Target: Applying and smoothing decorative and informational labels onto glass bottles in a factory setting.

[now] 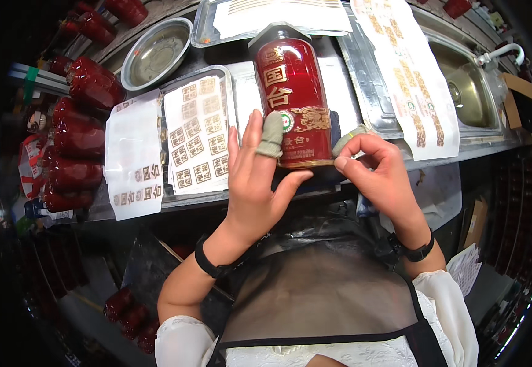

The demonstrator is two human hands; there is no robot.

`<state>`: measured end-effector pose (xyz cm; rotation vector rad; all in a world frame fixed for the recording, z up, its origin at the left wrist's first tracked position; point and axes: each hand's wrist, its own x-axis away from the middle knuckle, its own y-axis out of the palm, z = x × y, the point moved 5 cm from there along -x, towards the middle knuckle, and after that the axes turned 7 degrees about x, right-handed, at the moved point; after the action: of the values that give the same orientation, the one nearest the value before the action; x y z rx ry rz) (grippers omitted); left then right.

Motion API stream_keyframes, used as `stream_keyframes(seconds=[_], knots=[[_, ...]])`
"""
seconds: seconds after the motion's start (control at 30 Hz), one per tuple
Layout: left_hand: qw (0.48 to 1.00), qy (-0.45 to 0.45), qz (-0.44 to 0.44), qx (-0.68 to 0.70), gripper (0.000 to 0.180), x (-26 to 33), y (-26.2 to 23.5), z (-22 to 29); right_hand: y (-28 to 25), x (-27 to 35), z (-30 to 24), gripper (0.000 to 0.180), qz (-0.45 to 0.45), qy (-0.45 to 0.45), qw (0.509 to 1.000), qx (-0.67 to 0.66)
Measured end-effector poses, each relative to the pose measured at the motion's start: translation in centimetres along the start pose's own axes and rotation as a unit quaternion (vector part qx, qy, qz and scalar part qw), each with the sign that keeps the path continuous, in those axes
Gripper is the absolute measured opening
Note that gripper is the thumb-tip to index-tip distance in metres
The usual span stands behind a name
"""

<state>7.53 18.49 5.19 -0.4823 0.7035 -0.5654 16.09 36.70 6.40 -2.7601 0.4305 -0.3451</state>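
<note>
A dark red glass bottle [293, 79] with gold decoration and a round green-and-white mark lies before me, its base toward me. My left hand [255, 174] has its fingers stretched out beside the bottle's left side. A grey-green cloth finger cover [271, 136] on one finger touches the glass by the round mark. At the bottle's lower right corner, my right hand [379, 174] has thumb and forefinger closed in a pinch. What lies between those fingertips, if anything, is too small to tell. Another cloth finger cover [349, 140] shows on the right hand. A dark cloth [335, 125] is partly hidden behind the bottle.
Sheets of gold decals [197, 140] lie on a metal tray left of the bottle, beside a white sheet [132, 147]. A metal bowl [156, 54] stands behind them. To the right are a long decal strip [409, 79] and a sink [470, 85]. Several red bottles [79, 128] line the left.
</note>
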Motion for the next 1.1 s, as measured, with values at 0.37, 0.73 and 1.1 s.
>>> stream_keyframes(seconds=[0.37, 0.73, 1.1], knots=[[0.999, 0.017, -0.027, -0.043, 0.058, 3.9, 0.0, 1.0, -0.2, 0.1, 0.2, 0.011, 0.021, 0.033, 0.999, -0.038], [0.992, 0.067, -0.022, -0.106, 0.037, 0.4, 0.5, 3.8, 0.3, -0.2, 1.3, 0.01, 0.023, 0.027, 0.998, -0.045], [0.999, 0.023, 0.03, -0.011, 0.07, -0.6, 0.9, 0.4, 0.1, -0.3, 0.7, 0.01, -0.01, -0.003, 1.0, 0.017]])
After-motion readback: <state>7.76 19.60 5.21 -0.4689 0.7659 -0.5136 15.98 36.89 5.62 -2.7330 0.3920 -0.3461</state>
